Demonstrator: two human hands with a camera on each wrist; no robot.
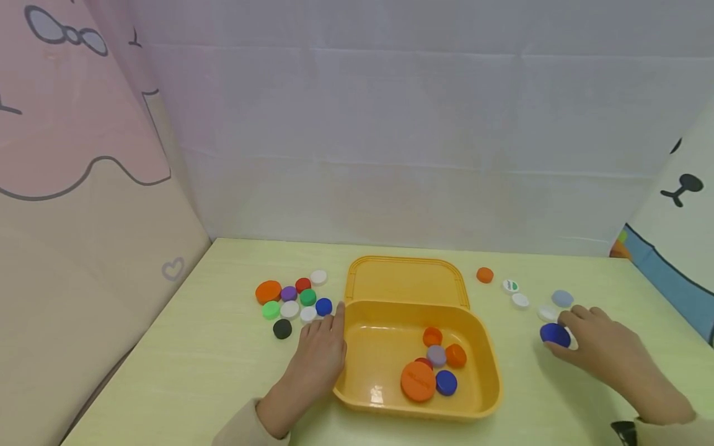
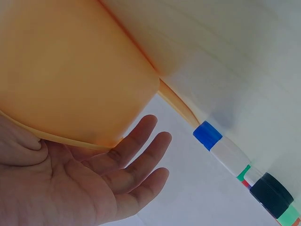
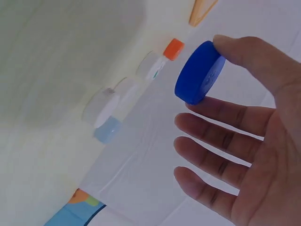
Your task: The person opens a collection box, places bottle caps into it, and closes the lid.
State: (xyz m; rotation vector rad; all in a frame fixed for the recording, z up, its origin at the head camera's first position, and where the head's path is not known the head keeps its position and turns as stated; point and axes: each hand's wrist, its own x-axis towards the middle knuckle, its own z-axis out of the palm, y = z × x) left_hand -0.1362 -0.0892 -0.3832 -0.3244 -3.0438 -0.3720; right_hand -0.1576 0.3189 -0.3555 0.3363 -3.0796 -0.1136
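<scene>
My right hand (image 1: 605, 344) pinches a large dark blue bottle cap (image 3: 197, 75) by its edge between thumb and index finger, above the right part of the table. The other three fingers are spread loosely. My left hand (image 1: 320, 356) rests along the left rim of a yellow plastic box (image 1: 368, 353), its fingers nearly straight and the index finger lying along the rim. Inside the box lie several caps, among them a big orange cap (image 1: 418, 381), a smaller blue cap (image 1: 446, 383) and a lilac cap (image 1: 437, 355).
The yellow lid (image 1: 407, 279) lies flat behind the box. To the left sits a group of caps, including an orange one (image 1: 268, 292) and a black one (image 1: 282, 329). White caps (image 1: 520, 301), a pale blue cap (image 1: 562, 298) and an orange cap (image 1: 484, 275) lie at the right. Cloth walls enclose the table.
</scene>
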